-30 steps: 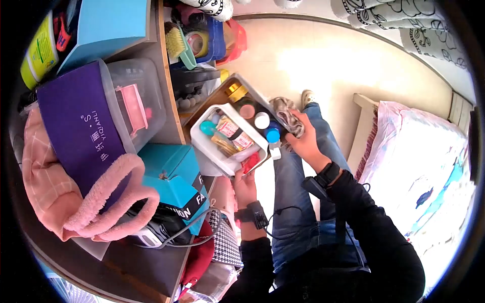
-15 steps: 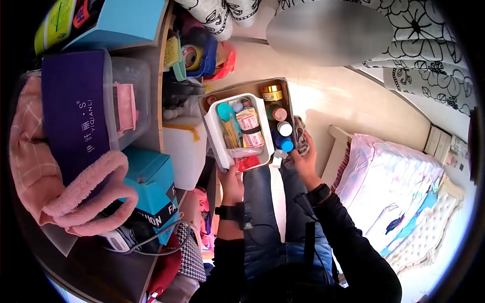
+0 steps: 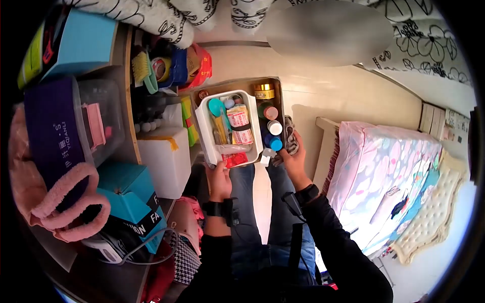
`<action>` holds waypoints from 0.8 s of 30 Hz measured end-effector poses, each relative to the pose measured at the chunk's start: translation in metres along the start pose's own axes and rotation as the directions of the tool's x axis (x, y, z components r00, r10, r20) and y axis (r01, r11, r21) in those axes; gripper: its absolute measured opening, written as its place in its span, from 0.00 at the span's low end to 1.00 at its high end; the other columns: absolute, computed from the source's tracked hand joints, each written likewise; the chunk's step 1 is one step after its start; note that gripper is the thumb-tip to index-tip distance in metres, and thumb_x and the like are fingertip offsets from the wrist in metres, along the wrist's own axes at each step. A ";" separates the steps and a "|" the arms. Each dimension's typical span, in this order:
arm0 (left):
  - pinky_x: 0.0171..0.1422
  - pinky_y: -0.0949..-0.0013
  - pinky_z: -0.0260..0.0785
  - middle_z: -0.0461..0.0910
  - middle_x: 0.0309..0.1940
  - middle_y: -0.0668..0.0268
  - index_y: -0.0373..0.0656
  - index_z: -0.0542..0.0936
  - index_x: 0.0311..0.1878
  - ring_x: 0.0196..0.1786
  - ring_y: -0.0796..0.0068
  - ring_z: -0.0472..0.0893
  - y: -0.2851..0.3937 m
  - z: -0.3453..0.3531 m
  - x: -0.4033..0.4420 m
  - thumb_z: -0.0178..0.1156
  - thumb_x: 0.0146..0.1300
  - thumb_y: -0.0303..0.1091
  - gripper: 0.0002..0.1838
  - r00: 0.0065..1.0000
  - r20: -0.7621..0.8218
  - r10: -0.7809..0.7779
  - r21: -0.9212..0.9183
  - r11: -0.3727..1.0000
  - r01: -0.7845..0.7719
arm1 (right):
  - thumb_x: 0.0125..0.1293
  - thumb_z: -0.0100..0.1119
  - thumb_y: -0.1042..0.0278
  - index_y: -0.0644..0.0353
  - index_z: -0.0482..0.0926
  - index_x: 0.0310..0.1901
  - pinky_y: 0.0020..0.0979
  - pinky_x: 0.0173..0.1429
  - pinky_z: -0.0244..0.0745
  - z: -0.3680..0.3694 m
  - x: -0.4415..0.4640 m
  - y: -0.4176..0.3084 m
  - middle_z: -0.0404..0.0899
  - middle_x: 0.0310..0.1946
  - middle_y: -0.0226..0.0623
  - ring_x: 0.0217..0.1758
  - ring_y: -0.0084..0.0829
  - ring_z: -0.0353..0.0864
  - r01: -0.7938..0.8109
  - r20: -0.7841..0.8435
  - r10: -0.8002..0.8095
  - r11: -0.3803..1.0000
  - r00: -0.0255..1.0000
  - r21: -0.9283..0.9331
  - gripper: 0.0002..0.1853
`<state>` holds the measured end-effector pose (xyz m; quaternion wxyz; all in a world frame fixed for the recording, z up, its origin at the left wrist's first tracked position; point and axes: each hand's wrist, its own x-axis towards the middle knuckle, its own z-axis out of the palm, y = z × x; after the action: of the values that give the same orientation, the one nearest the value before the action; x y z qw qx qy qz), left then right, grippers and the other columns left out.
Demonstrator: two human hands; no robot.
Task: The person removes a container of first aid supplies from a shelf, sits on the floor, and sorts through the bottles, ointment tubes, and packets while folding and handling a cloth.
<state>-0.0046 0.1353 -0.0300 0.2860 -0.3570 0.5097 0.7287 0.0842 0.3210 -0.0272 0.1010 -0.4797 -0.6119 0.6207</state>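
My left hand [image 3: 219,181] grips the near left corner of an open cardboard box [image 3: 227,88], with the thumb up by a white plastic tray [image 3: 204,132]. My right hand [image 3: 295,159] is closed at the box's right side, beside a bunched grey patterned cloth [image 3: 290,135]. In the tray lie a turquoise spoon-like item [image 3: 216,107], a banded bundle of printed packets [image 3: 239,121] and a red packet [image 3: 235,160]. Right of it stand a gold-lidded jar [image 3: 263,91], several capped bottles, one with a blue cap [image 3: 275,144], and a small white box [image 3: 267,156].
At left, a shelf [image 3: 132,96] holds a purple box [image 3: 53,134], a blue carton [image 3: 129,189] and fluffy pink loops [image 3: 68,194]. A white container [image 3: 164,161] stands beside the shelf. A bed with a pink cover [image 3: 361,156] is at right; patterned curtains [image 3: 247,15] hang ahead.
The whole view has shifted, so the shelf, box and my hands appear farther left and more of the bed shows. Both hands keep their hold; the box's contents look the same.
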 end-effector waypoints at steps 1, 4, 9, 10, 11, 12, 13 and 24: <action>0.49 0.70 0.65 0.69 0.46 0.66 0.43 0.64 0.53 0.47 0.72 0.71 -0.001 0.000 -0.001 0.51 0.48 0.20 0.25 1.000 0.004 -0.025 -0.008 1.000 0.025 | 0.44 0.50 0.84 0.64 0.61 0.56 0.28 0.54 0.64 -0.002 -0.005 0.001 0.68 0.47 0.42 0.50 0.30 0.69 -0.043 -0.010 0.044 0.997 0.999 0.065 0.31; 0.45 0.73 0.65 0.69 0.44 0.67 0.45 0.64 0.52 0.44 0.74 0.71 -0.002 -0.003 -0.001 0.52 0.46 0.19 0.26 0.997 0.014 -0.079 -0.012 0.997 0.079 | 0.44 0.48 0.84 0.65 0.60 0.56 0.28 0.54 0.63 -0.004 -0.018 0.006 0.68 0.48 0.42 0.50 0.30 0.68 -0.145 -0.030 0.154 0.971 0.988 0.189 0.31; 0.46 0.73 0.66 0.69 0.44 0.66 0.44 0.63 0.55 0.45 0.73 0.72 -0.003 -0.008 0.009 0.52 0.47 0.18 0.29 0.996 0.048 -0.079 0.091 0.993 0.075 | 0.44 0.49 0.84 0.65 0.61 0.55 0.27 0.54 0.63 -0.002 -0.022 0.023 0.68 0.47 0.41 0.50 0.30 0.69 -0.120 -0.094 0.135 0.982 0.986 0.148 0.31; 0.46 0.73 0.66 0.69 0.44 0.66 0.44 0.63 0.55 0.45 0.73 0.72 -0.001 -0.010 0.009 0.52 0.47 0.18 0.29 0.995 0.050 -0.085 0.102 0.992 0.079 | 0.44 0.49 0.84 0.65 0.61 0.55 0.27 0.54 0.63 0.001 -0.024 0.024 0.69 0.47 0.41 0.50 0.30 0.69 -0.115 -0.112 0.136 0.978 0.984 0.176 0.30; 0.47 0.72 0.66 0.69 0.45 0.65 0.45 0.61 0.57 0.46 0.72 0.71 -0.002 -0.009 0.010 0.51 0.47 0.18 0.30 0.995 0.035 -0.092 0.105 0.991 0.088 | 0.44 0.49 0.84 0.65 0.61 0.55 0.27 0.54 0.63 -0.001 -0.025 0.025 0.69 0.47 0.41 0.50 0.30 0.69 -0.118 -0.124 0.142 0.976 0.982 0.181 0.30; 0.48 0.71 0.66 0.69 0.46 0.65 0.45 0.60 0.59 0.47 0.72 0.71 -0.004 -0.005 0.012 0.51 0.47 0.17 0.32 0.995 0.020 -0.095 0.103 0.990 0.092 | 0.44 0.50 0.84 0.65 0.62 0.55 0.27 0.54 0.63 -0.003 -0.023 0.021 0.69 0.47 0.41 0.50 0.29 0.69 -0.153 -0.121 0.171 0.978 0.978 0.144 0.30; 0.48 0.71 0.66 0.69 0.46 0.65 0.45 0.60 0.59 0.47 0.72 0.71 -0.006 -0.002 0.013 0.51 0.47 0.17 0.32 0.995 0.026 -0.092 0.105 0.990 0.089 | 0.44 0.52 0.84 0.65 0.62 0.55 0.27 0.54 0.64 -0.003 -0.019 0.020 0.70 0.46 0.41 0.50 0.29 0.69 -0.184 -0.112 0.196 0.977 0.974 0.107 0.30; 0.46 0.65 0.70 0.65 0.48 0.62 0.48 0.56 0.59 0.49 0.66 0.70 -0.033 0.014 0.019 0.46 0.45 0.13 0.35 0.998 0.050 -0.035 0.036 0.999 0.033 | 0.44 0.53 0.83 0.66 0.62 0.55 0.25 0.48 0.68 -0.022 -0.004 0.073 0.72 0.43 0.38 0.43 0.25 0.72 -0.153 -0.055 0.167 0.968 0.984 0.199 0.30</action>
<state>0.0067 0.1596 -0.0602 0.3173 -0.3419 0.5088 0.7236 0.1360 0.3163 -0.0835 0.1187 -0.5371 -0.5037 0.6661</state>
